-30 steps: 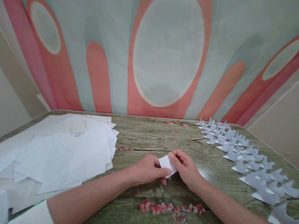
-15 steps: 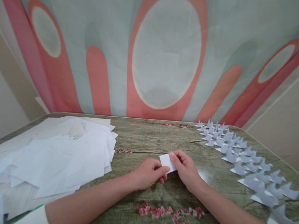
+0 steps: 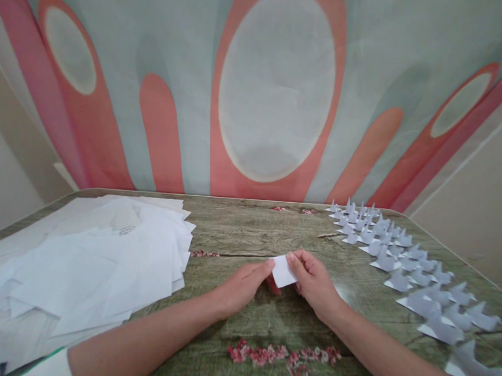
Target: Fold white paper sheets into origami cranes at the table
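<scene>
A small folded square of white paper [image 3: 284,273] is held between my two hands above the middle of the table. My left hand [image 3: 250,282] pinches its left edge, thumb on top and fingers underneath. On the other side, my right hand [image 3: 313,280] grips the upper right corner between thumb and fingers. The fingers beneath the paper are partly hidden, and its folds cannot be made out clearly.
Loose white paper sheets [image 3: 141,260] lie in a wide, overlapping pile on the left. Along the right side stand several rows of folded white paper birds [image 3: 435,324]. The wood-patterned tabletop [image 3: 230,227] ends at a wall with a painted cloth [image 3: 276,86].
My left thumb has slid from the paper's lower edge up to its left corner, and the left fingers have straightened. My right hand keeps its hold. The view has shifted slightly.
</scene>
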`<state>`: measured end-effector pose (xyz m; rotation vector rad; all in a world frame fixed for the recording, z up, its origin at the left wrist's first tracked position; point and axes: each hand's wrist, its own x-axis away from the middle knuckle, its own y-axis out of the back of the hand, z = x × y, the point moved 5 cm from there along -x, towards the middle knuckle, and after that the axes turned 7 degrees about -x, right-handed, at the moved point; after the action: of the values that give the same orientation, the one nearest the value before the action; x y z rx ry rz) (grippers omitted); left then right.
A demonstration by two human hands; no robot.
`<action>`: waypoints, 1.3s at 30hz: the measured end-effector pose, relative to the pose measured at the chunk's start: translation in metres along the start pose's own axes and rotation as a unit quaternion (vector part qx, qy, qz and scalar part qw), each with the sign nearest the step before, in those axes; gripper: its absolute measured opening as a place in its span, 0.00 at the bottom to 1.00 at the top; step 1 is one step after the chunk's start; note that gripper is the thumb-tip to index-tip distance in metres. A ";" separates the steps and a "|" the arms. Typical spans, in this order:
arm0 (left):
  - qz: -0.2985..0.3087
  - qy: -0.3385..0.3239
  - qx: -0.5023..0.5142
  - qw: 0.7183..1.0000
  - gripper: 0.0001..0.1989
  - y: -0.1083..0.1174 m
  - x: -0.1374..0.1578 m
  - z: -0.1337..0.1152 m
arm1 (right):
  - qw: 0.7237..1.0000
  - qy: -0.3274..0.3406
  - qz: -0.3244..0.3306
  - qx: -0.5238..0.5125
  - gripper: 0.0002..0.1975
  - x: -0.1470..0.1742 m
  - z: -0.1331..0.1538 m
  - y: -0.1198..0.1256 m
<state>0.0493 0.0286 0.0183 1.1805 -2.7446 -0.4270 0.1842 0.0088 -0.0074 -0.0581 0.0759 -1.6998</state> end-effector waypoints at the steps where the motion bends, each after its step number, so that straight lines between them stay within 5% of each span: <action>1: -0.005 0.002 0.008 1.000 0.24 0.000 -0.001 0.001 | 1.000 -0.006 0.003 0.000 0.18 0.001 0.000 -0.001; 11: -0.052 0.040 -0.049 0.997 0.20 0.004 0.001 0.012 | 0.997 -0.003 0.069 0.017 0.17 0.008 0.004 -0.010; 20: -0.035 0.032 -0.068 0.997 0.19 0.002 0.000 0.012 | 0.996 0.031 0.066 0.044 0.17 0.006 0.001 -0.006; 30: -0.064 0.073 -0.063 0.993 0.23 0.005 0.001 0.014 | 0.998 -0.018 0.050 0.016 0.18 0.004 -0.001 -0.006; 39: -0.066 0.038 -0.045 0.996 0.22 0.004 0.000 0.017 | 0.999 -0.017 0.047 0.010 0.18 0.004 -0.001 -0.005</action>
<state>0.0432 0.0348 0.0030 1.3322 -2.5645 -0.5046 0.1785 0.0054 -0.0078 -0.0688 0.0361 -1.6044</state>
